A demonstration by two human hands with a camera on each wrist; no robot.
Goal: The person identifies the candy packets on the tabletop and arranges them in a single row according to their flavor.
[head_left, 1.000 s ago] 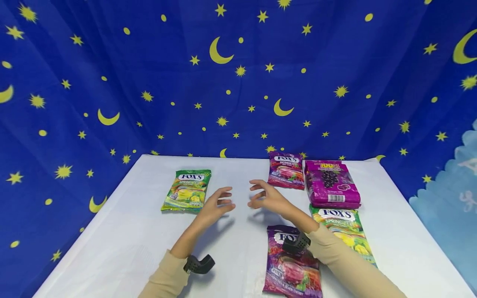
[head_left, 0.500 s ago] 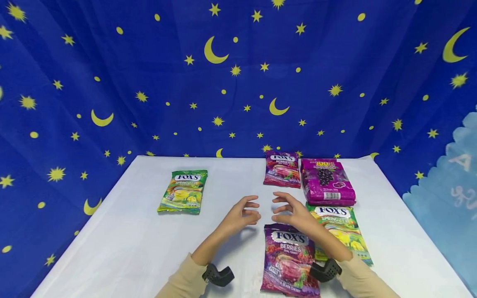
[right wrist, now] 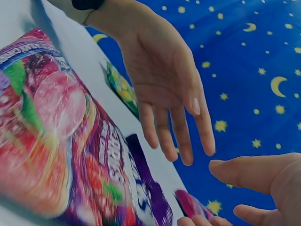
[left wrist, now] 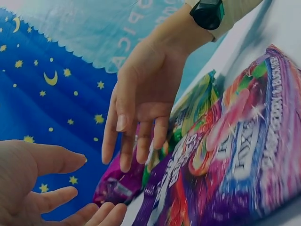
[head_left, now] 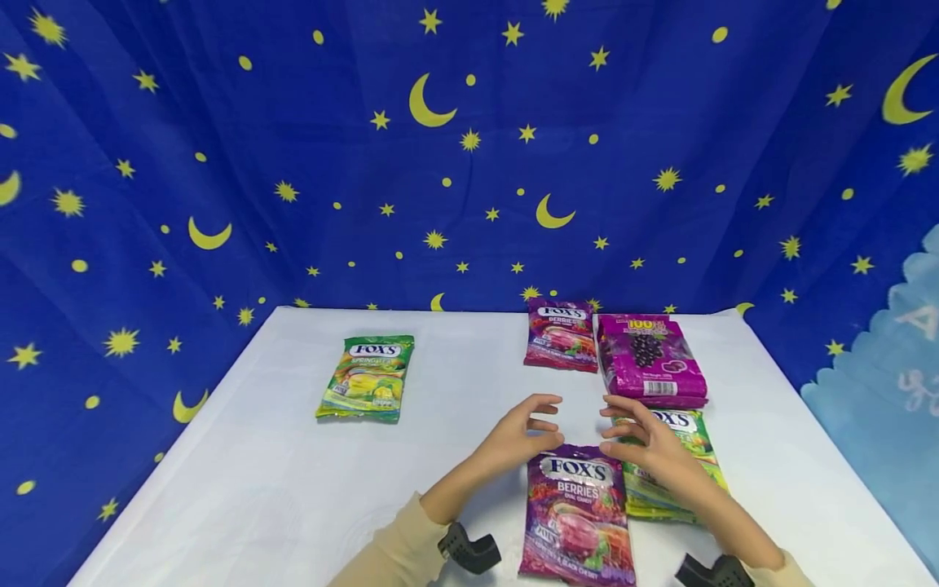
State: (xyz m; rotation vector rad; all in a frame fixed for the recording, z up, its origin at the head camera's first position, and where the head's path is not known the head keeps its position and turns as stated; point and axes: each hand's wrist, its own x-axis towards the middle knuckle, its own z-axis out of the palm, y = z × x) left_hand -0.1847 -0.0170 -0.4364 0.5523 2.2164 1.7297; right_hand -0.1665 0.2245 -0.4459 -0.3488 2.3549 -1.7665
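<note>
In the head view, a purple Fox's Berries candy bag (head_left: 575, 518) lies flat near the front of the table. My left hand (head_left: 517, 439) hovers by its upper left corner, fingers relaxed and slightly bent. Opposite, my right hand (head_left: 656, 448) hangs over the bag's upper right side, partly covering a green Fox's Spring Tea bag (head_left: 653, 499). The palms face each other with a gap between them, and neither hand holds anything. Both wrist views show the loose fingers above the Berries bag (left wrist: 235, 141), which looks large and close there.
Another Spring Tea bag (head_left: 365, 379) lies on the left of the white table (head_left: 257, 473). At the back right are a smaller Berries bag (head_left: 561, 336) and a magenta grape candy pack (head_left: 651, 363). A blue star-patterned curtain (head_left: 330, 163) hangs behind.
Both hands have moved right and toward the front, from the table's middle to the top of the near Berries bag. The bags have stayed in place.
</note>
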